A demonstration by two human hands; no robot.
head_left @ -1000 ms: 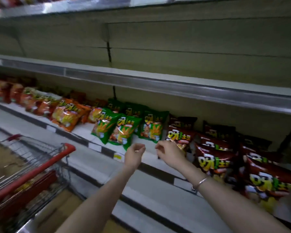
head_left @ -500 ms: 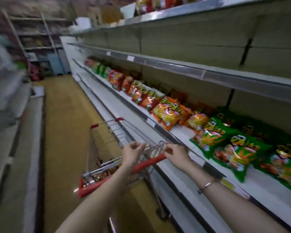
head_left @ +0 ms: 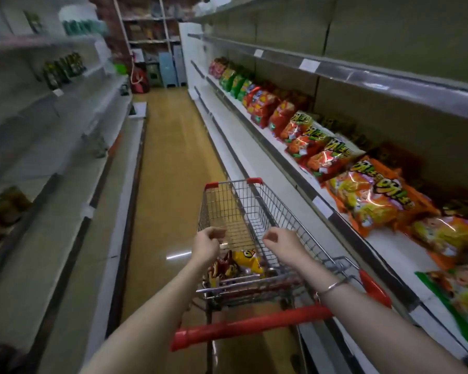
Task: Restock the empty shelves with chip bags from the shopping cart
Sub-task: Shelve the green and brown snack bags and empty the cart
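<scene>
since a second ago both grips have been withdrawn from the shelf (head_left: 389, 247) to the right and brought over the shopping cart (head_left: 278, 211); the left grip (head_left: 208, 244) and the right grip (head_left: 284, 244) are seen loosely curled and empty above it. the remaining chip bags (head_left: 247, 261) lie just below and between them, at the near end of the cart. a fresh pick-up is judged to be starting, with bare shelf space left to the right of the right grip.

You are standing behind the shopping cart (head_left: 257, 209), with your left hand (head_left: 207, 245) and right hand (head_left: 283, 244) hovering over its basket. Chip bags (head_left: 247, 261) are lying in its near end; a row of bags (head_left: 370, 195) is lining the shelf (head_left: 387, 244) on its right.
</scene>
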